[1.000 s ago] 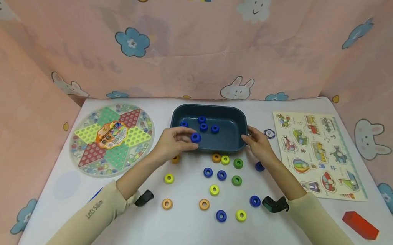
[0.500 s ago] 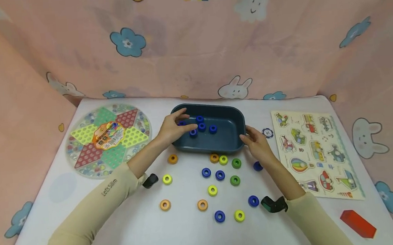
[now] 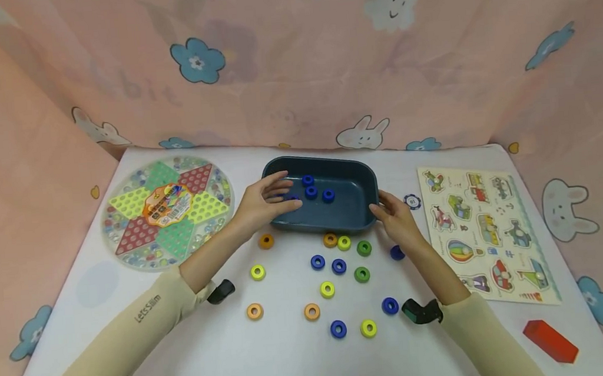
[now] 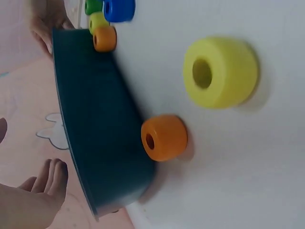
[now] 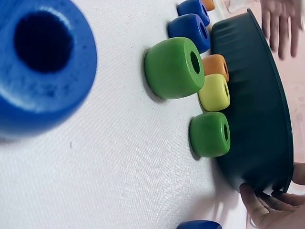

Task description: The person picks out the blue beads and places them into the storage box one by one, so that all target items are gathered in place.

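My left hand (image 3: 262, 204) hovers over the left end of a dark teal tray (image 3: 350, 205), fingers spread and nothing between them. Several blue beads (image 3: 328, 196) lie inside the tray, some partly hidden behind that hand. In the left wrist view the left fingers (image 4: 57, 179) show above the tray rim. My right hand (image 3: 400, 221) grips the tray's right end, thumb at the rim and fingers against the outer wall and underside, as the right wrist view shows. Closest outside the tray are an orange bead (image 4: 164, 137), a yellow bead (image 3: 343, 243) and a green bead (image 5: 209, 134).
Loose blue, yellow, orange and green beads dot the white table (image 3: 230, 365). A round Chinese checkers board (image 3: 169, 213) lies at the left. On the right are a picture puzzle board (image 3: 488, 235), a poker chip (image 3: 412, 202) and a red block (image 3: 550, 341). Pink printed cloth surrounds the table.
The left hand has let go of a blue bead, which now lies in the tray's left part. Its fingers have spread over the tray. The right hand keeps its grip there.
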`<state>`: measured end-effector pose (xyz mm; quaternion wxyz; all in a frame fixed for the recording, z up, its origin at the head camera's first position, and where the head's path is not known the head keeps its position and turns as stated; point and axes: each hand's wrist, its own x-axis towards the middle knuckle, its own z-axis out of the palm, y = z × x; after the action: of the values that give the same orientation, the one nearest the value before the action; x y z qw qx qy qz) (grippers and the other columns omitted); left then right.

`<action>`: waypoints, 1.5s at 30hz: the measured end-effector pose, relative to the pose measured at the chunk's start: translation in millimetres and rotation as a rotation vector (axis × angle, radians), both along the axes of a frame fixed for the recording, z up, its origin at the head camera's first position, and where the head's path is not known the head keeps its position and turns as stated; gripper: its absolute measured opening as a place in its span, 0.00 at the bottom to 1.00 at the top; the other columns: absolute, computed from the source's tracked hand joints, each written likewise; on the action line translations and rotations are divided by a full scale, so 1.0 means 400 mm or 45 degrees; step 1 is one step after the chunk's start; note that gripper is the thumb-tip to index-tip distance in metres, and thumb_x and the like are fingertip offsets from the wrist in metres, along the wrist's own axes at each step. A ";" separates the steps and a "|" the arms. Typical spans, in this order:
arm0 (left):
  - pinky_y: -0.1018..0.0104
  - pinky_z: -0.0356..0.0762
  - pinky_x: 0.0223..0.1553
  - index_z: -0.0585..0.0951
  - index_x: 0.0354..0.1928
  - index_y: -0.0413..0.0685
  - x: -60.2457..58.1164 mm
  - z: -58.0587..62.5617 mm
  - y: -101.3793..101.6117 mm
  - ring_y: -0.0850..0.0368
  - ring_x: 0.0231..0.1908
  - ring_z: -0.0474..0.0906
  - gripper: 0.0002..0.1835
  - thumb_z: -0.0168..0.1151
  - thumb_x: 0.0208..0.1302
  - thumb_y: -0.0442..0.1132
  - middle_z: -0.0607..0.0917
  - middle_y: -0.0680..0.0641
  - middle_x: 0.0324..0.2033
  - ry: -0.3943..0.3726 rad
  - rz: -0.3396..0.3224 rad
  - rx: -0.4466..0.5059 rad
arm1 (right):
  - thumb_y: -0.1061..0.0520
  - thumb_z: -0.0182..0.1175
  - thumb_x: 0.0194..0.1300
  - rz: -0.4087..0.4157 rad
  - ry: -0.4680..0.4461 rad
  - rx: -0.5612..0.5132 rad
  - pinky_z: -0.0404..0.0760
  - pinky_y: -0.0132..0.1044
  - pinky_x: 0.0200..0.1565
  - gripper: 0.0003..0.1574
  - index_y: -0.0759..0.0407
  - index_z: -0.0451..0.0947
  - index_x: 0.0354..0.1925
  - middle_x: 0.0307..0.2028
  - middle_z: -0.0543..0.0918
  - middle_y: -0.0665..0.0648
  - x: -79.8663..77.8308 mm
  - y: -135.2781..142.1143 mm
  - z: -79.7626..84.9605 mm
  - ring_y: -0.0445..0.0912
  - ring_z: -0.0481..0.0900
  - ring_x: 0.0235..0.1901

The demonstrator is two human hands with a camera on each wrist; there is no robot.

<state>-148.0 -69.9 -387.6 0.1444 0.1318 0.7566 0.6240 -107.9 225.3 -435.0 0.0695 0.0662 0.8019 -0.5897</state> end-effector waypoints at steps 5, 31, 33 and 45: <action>0.65 0.76 0.44 0.66 0.64 0.44 0.067 0.006 -0.016 0.47 0.44 0.75 0.35 0.69 0.53 0.34 0.78 0.39 0.47 0.026 -0.091 0.045 | 0.58 0.50 0.70 -0.005 -0.005 0.000 0.66 0.43 0.59 0.32 0.64 0.54 0.68 0.65 0.61 0.64 -0.001 -0.001 0.002 0.54 0.63 0.62; 0.69 0.73 0.28 0.83 0.38 0.41 0.150 -0.167 0.091 0.60 0.25 0.73 0.17 0.75 0.42 0.32 0.77 0.48 0.28 0.198 -0.441 -0.417 | 0.58 0.50 0.70 -0.016 -0.019 0.005 0.68 0.43 0.57 0.32 0.63 0.54 0.68 0.65 0.62 0.63 0.004 -0.004 0.000 0.54 0.64 0.61; 0.68 0.74 0.29 0.83 0.39 0.42 0.153 -0.160 0.085 0.59 0.26 0.74 0.17 0.74 0.43 0.32 0.78 0.49 0.28 0.172 -0.439 -0.395 | 0.58 0.50 0.70 -0.012 -0.021 0.008 0.68 0.43 0.58 0.32 0.63 0.54 0.68 0.64 0.62 0.63 0.005 -0.004 0.002 0.54 0.64 0.61; 0.67 0.75 0.31 0.82 0.43 0.45 0.092 -0.016 0.063 0.55 0.28 0.76 0.19 0.74 0.46 0.38 0.81 0.49 0.28 0.107 -0.326 -0.272 | 0.58 0.49 0.70 -0.006 -0.013 0.006 0.67 0.44 0.58 0.32 0.64 0.54 0.68 0.64 0.62 0.64 0.005 -0.005 0.001 0.54 0.64 0.61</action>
<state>-111.2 -44.7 -394.0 0.2042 0.2370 0.8010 0.5105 -105.8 223.4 -434.5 0.0718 0.0713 0.8028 -0.5876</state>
